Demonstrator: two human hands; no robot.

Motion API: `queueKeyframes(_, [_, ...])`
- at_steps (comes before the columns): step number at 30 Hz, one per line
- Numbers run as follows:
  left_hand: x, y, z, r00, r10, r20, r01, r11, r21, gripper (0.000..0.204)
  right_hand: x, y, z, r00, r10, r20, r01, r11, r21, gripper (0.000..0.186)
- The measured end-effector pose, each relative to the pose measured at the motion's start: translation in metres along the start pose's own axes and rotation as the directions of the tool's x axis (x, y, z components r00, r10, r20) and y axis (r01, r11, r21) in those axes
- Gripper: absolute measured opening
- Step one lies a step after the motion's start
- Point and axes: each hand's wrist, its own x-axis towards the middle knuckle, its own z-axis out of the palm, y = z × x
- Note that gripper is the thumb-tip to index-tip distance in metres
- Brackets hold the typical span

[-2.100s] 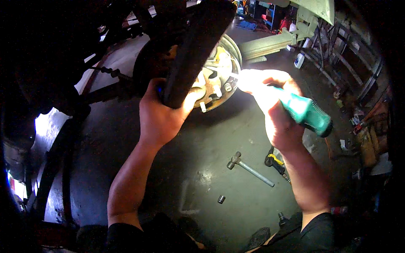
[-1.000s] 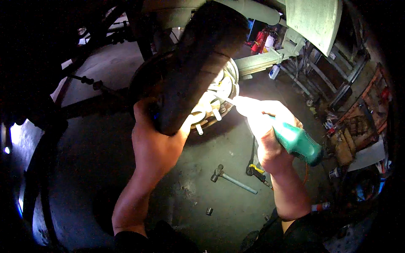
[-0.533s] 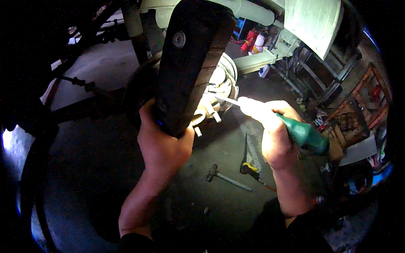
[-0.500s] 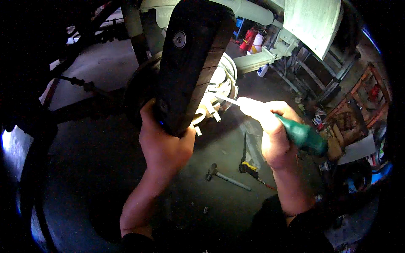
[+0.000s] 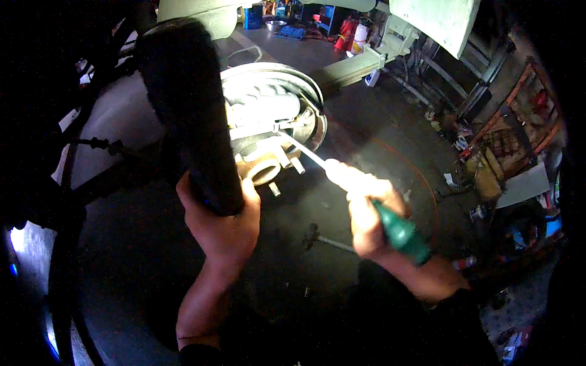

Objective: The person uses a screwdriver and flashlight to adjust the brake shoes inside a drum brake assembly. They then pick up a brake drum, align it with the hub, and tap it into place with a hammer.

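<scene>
My left hand [image 5: 223,232] is closed round the lower end of a long black work light [image 5: 189,116], which stands nearly upright in front of part of the wheel. Bright light falls on an exposed drum brake [image 5: 268,110] and the rusty wheel hub [image 5: 261,173] with its several studs. My right hand [image 5: 360,204] grips a screwdriver [image 5: 400,230] by its green handle, the index finger laid along the shaft. Its tip meets the brake parts just above the studs; exactly what it touches is too bright to tell.
A hammer [image 5: 332,243] lies on the floor beneath my hands. To the upper right of the brake runs a beam [image 5: 354,68]. At the right stand an orange metal frame [image 5: 519,116] and a pale sheet [image 5: 524,185] among clutter. A white panel [image 5: 436,24] hangs overhead.
The work light has moved left and tilted, uncovering more of the brake. My right hand has shifted left and lower with the screwdriver. A blow gun on the floor no longer shows.
</scene>
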Motion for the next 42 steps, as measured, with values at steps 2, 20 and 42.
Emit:
queueKeyframes(2, [-0.003, 0.003, 0.008, 0.995, 0.096, -0.024, -0.097, 0.995, -0.022, 0.042, -0.011, 0.006, 0.002, 0.998, -0.061, 0.011, 0.06, 0.998, 0.023, 0.015])
queueKeyframes(20, [-0.026, -0.007, 0.002, 0.998, -0.058, -0.036, 0.066, 0.965, 0.255, 0.052, 0.017, 0.016, -0.001, 0.991, -0.137, -0.01, 0.137, 0.988, 0.074, 0.014])
queueKeyframes(42, [-0.026, -0.011, 0.018, 0.982, 0.149, -0.115, -0.13, 0.98, 0.153, 0.044, 0.049, 0.016, -0.044, 0.982, 0.16, 0.102, -0.175, 0.972, 0.16, 0.017])
